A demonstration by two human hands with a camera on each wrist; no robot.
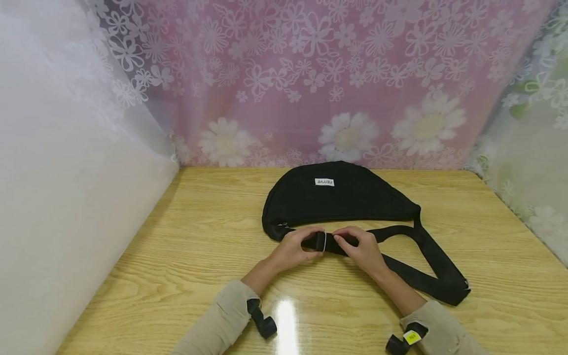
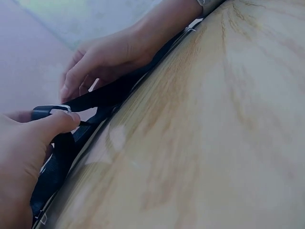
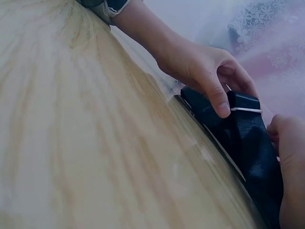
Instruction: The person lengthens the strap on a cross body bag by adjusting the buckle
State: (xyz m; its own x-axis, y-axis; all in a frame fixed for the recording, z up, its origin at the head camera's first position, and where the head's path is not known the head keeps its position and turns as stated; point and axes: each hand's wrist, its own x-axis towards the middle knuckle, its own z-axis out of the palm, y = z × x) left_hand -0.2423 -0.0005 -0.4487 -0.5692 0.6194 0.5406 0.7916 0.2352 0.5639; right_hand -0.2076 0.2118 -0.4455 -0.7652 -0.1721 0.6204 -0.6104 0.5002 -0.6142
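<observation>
A black crescent-shaped sling bag [image 1: 341, 197] lies on the table with its small white label upside down. Its black webbing strap [image 1: 410, 273] runs along the near side and loops out to the right. Between finger and thumb, my left hand [image 1: 288, 250] holds the strap slider with a pale metal edge [image 1: 325, 242], gripping its two long sides. Just right of it, my right hand [image 1: 365, 250] pinches the strap beside the slider. In the right wrist view, webbing [image 3: 257, 148] passes through the metal slider [image 3: 246, 110] and folds over.
The wood-grain table [image 1: 195, 222] extends on both sides of the bag. A pink floral curtain [image 1: 275, 88] hangs behind it, with a whitish sheet [image 1: 80, 162] on the left. At the right, the strap bends at a second metal fitting [image 1: 466, 284].
</observation>
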